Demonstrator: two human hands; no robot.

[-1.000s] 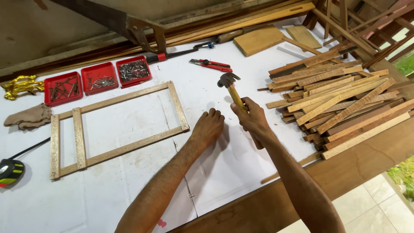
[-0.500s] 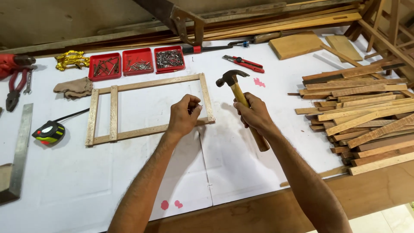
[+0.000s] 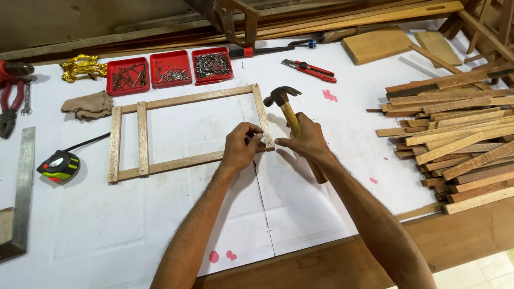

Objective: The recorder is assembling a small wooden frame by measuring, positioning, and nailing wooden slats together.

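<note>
Head view looks down on a white table [image 3: 160, 230] where the left hand [image 3: 242, 147] pinches its fingertips together at the near right corner of a wooden frame [image 3: 184, 99]; whether a nail sits between them is too small to tell. Touching it on the right, the right hand [image 3: 304, 140] is clamped around the handle of a claw hammer [image 3: 284, 104], head raised just above the frame's right rail. Beyond the hands stand 3 red trays [image 3: 170, 68] of nails. Well to the right of the right hand lies a pile of wooden slats [image 3: 455, 128]. Far left of the left hand rests a tape measure [image 3: 58, 165].
</note>
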